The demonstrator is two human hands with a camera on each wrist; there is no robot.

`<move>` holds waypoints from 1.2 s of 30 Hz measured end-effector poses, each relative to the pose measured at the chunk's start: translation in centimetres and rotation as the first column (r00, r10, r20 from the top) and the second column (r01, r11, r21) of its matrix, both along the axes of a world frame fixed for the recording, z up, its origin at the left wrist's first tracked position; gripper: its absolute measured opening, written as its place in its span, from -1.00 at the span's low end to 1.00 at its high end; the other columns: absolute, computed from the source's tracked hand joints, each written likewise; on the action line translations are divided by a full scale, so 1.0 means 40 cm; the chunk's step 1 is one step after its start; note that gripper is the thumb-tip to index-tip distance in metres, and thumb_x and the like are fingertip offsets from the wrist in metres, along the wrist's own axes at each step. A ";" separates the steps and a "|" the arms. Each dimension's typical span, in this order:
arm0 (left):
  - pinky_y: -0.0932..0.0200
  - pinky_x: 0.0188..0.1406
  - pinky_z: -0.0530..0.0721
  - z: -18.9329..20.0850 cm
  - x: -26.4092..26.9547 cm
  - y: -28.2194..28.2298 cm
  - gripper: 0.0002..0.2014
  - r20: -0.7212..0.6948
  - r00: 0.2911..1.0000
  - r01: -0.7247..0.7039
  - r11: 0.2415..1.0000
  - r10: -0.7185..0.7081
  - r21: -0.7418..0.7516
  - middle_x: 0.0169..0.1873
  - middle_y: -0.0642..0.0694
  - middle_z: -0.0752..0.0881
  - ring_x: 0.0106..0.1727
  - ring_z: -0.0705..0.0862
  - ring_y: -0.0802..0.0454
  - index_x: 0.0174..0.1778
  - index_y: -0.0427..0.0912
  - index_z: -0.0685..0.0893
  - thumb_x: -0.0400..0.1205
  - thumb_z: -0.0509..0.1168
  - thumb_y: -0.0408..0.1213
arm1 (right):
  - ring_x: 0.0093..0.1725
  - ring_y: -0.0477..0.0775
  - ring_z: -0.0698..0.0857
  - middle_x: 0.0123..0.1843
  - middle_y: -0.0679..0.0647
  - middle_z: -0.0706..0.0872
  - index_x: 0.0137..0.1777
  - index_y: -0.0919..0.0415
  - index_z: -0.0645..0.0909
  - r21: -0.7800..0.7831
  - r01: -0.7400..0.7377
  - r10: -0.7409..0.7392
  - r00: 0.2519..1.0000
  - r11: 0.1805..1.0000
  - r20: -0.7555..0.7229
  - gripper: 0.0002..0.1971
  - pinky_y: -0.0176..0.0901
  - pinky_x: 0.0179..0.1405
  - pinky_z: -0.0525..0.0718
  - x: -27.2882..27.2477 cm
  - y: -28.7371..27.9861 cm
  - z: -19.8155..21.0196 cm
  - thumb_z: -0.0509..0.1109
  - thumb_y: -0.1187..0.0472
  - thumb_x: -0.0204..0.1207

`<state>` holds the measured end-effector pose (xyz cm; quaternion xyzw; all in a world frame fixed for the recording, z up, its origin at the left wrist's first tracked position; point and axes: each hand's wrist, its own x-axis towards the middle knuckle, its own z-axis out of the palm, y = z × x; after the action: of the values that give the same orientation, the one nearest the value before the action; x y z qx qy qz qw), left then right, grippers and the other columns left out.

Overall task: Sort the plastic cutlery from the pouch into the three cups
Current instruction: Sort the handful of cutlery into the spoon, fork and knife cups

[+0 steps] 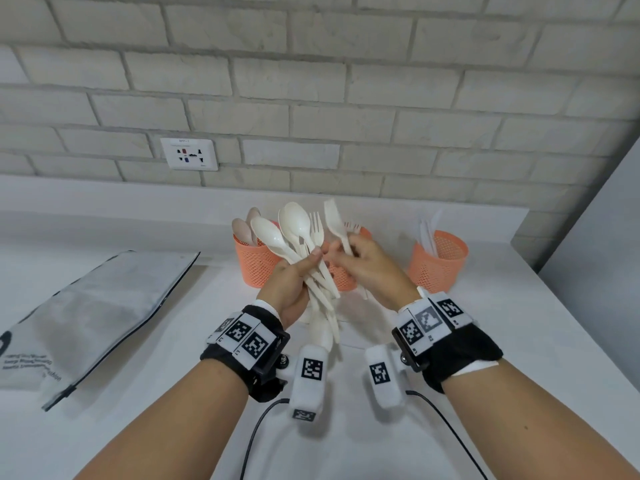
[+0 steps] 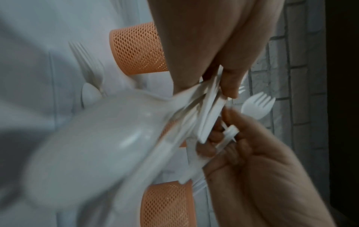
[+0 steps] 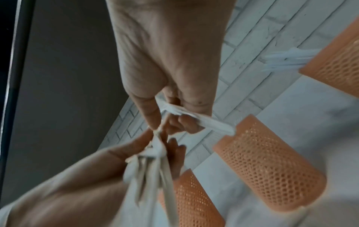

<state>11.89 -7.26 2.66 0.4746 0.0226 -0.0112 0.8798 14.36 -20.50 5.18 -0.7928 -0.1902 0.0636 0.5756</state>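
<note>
The left hand [image 1: 294, 282] grips a fanned bundle of white cutlery [image 1: 301, 237] by the handles, fingers curled round them, held above the counter [image 1: 485, 341] in front of the cups. The right hand [image 1: 363, 265] pinches a single fork [image 1: 334, 216] by its stem, just beside the bundle.

This looks like the sorting step: one fork separated and ready to drop. Judging by the tines poking out, the middle cup [image 1: 343, 275] takes forks, so the next move calls for a short carry down into it.

Counted: three orange mesh cups, with spoons in the left cup [image 1: 256, 265] and what look like knives in the right cup [image 1: 438, 261]. At least three spoons and one fork show in the bundle; the rest overlap. One pouch [image 1: 86, 317] lies flat at the left.
</note>
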 end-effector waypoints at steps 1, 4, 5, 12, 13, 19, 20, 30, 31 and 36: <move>0.19 -0.28 0.76 0.003 -0.002 0.003 -0.83 0.001 1.000 -0.004 1.000 0.004 -0.006 -0.25 -0.14 0.79 -0.19 0.79 0.02 -0.02 -0.34 0.66 0.68 0.16 -0.42 | -0.36 -0.29 0.61 -0.26 -0.14 0.69 -0.18 0.09 0.57 0.004 -0.029 0.029 0.999 1.000 -0.027 -0.90 -0.40 -0.29 0.50 -0.002 0.007 -0.012 0.33 0.25 0.57; 0.10 -0.28 0.77 0.010 -0.008 0.009 -0.80 -0.011 1.000 -0.007 1.000 0.006 -0.030 -0.16 -0.24 0.76 -0.15 0.81 -0.05 0.02 -0.36 0.63 0.71 0.11 -0.37 | -0.45 -0.31 0.62 -0.46 -0.22 0.67 -0.15 0.11 0.62 0.073 -0.077 0.086 0.990 0.994 -0.116 -0.90 -0.44 -0.37 0.51 -0.007 0.023 -0.030 0.35 0.31 0.56; 0.05 -0.22 0.78 0.011 -0.011 0.010 -0.78 -0.013 1.000 -0.001 1.000 0.000 -0.029 -0.11 -0.26 0.77 -0.09 0.80 -0.08 0.09 -0.36 0.62 0.71 0.10 -0.35 | -0.37 -0.24 0.65 -0.38 -0.17 0.72 -0.08 0.16 0.65 0.095 -0.093 0.107 0.982 0.991 -0.157 -0.93 -0.39 -0.30 0.56 -0.009 0.030 -0.030 0.34 0.27 0.58; -0.02 0.11 0.71 0.023 -0.010 0.018 -0.74 -0.037 0.999 -0.027 1.000 0.027 -0.003 0.02 -0.31 0.73 0.06 0.73 -0.15 0.24 -0.34 0.56 0.72 0.11 -0.32 | -0.24 0.02 0.67 -0.18 0.12 0.72 0.15 0.32 0.63 0.196 -0.079 0.137 0.943 0.977 -0.302 -0.70 -0.25 -0.29 0.62 -0.017 0.066 -0.028 0.20 0.11 0.66; -0.02 0.10 0.72 0.022 -0.006 0.020 -0.74 -0.052 0.997 -0.057 0.998 0.057 -0.006 0.04 -0.33 0.72 0.05 0.73 -0.15 0.24 -0.34 0.57 0.71 0.14 -0.32 | -0.18 0.06 0.68 -0.13 0.13 0.72 0.19 0.30 0.61 0.188 -0.095 0.149 0.942 0.978 -0.300 -0.72 -0.19 -0.22 0.62 -0.018 0.069 -0.029 0.20 0.14 0.66; 0.14 -0.28 0.79 0.019 0.016 0.035 -0.85 -0.092 0.989 -0.125 0.984 0.114 -0.124 -0.21 -0.20 0.74 -0.30 0.79 0.00 -0.08 -0.18 0.62 0.69 0.15 -0.38 | -0.15 0.03 0.68 -0.06 0.14 0.72 0.16 0.14 0.61 0.208 -0.083 0.159 0.909 0.975 -0.384 -0.77 -0.25 -0.29 0.62 -0.021 0.083 -0.044 0.16 0.13 0.69; 0.13 -0.29 0.78 0.021 0.018 0.037 -0.86 -0.100 0.989 -0.122 0.982 0.108 -0.145 -0.18 -0.21 0.73 -0.28 0.78 -0.01 -0.06 -0.17 0.60 0.69 0.14 -0.37 | -0.13 0.00 0.72 -0.05 0.09 0.75 0.21 0.16 0.60 0.258 -0.079 0.185 0.888 0.963 -0.421 -0.75 -0.26 -0.23 0.68 -0.020 0.080 -0.046 0.15 0.15 0.69; 0.02 -0.02 0.66 0.013 0.063 0.090 -0.88 -0.202 0.956 -0.247 0.957 0.215 -0.151 -0.19 -0.06 0.66 -0.09 0.71 0.05 0.00 -0.21 0.57 0.69 0.18 -0.25 | -0.34 0.10 0.68 -0.33 0.16 0.65 0.07 0.07 0.44 0.181 0.108 -0.045 0.946 0.977 -0.320 -0.84 -0.07 -0.19 0.70 0.019 0.049 -0.037 0.04 0.24 0.72; 0.04 -0.10 0.66 0.013 0.064 0.093 -0.86 -0.203 0.955 -0.250 0.956 0.218 -0.151 -0.21 -0.06 0.66 -0.10 0.71 0.05 -0.03 -0.21 0.58 0.70 0.17 -0.25 | -0.37 0.05 0.63 -0.35 0.11 0.61 0.04 0.09 0.47 0.195 0.140 -0.078 0.952 0.971 -0.296 -0.83 -0.12 -0.24 0.66 0.034 0.042 -0.022 0.04 0.25 0.72; 0.13 -0.19 0.72 0.004 0.065 0.093 -0.88 -0.167 0.965 -0.232 0.958 0.204 -0.167 -0.40 -0.01 0.60 -0.35 0.68 0.12 -0.04 -0.18 0.56 0.70 0.16 -0.24 | -0.45 0.00 0.48 -0.40 0.06 0.47 0.00 0.10 0.46 0.299 0.251 -0.207 0.963 0.921 -0.171 -0.87 -0.12 -0.33 0.56 0.141 0.025 0.066 0.11 0.30 0.69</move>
<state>14.48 -3.56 2.80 0.3834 0.1389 0.0490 0.9117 19.99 -19.48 7.82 -0.7002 -0.0643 0.0182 0.7108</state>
